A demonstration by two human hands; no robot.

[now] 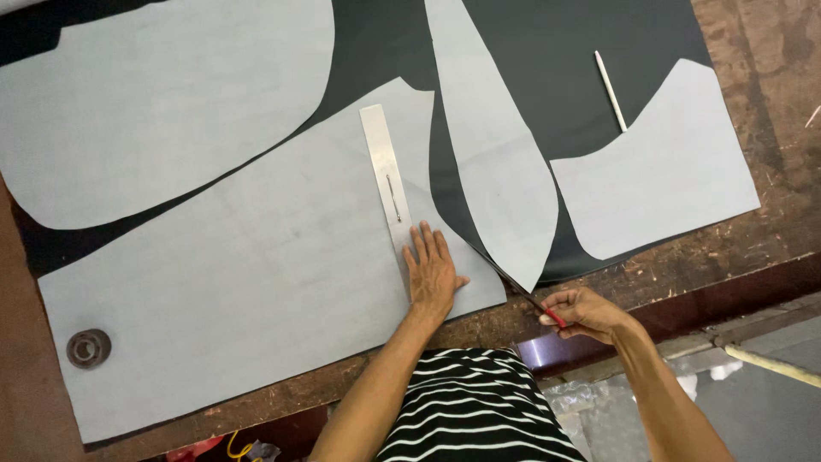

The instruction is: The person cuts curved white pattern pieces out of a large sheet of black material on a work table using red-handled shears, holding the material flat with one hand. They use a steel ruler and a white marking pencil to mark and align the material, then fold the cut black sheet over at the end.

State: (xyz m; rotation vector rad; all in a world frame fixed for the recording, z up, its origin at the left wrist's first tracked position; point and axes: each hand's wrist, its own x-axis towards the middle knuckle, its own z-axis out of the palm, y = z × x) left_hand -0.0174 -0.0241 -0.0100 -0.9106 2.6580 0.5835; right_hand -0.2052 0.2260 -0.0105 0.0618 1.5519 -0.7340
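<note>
Pattern pieces, 4 of them in grey, lie flat on a black sheet (pixel 513 51) spread over a worn wooden table (pixel 753 248). Going left to right: a round metal weight (pixel 89 348) sits on the big pattern piece (pixel 239 291) near the table's front left corner, and a rounded piece (pixel 154 103) lies above it toward the back left corner. A steel ruler (pixel 386 184) lies on the big piece's right end, running from back to front.

The left hand (pixel 432 272) is pressed flat on the ruler's near end, fingers spread, palm down on the paper. It isn't gripping anything, just pinning. Next comes a long pointed piece (pixel 500 145), its tip close to the front edge of the table. The right hand (pixel 586 312) is just past that tip at the front edge, fingers pinched shut around a thin tool with a red handle (pixel 547 312). I can't tell if it's a blade or a marker. Further right are a curved piece (pixel 658 171) and a white stick (pixel 611 91) on the black sheet.

My guess on handling: the paper looks light and fairly stiff, so it would slide easily unless weighted. The black sheet looks floppy and smooth. Best held flat with an open palm near the edge being worked, not lifted by a corner.
</note>
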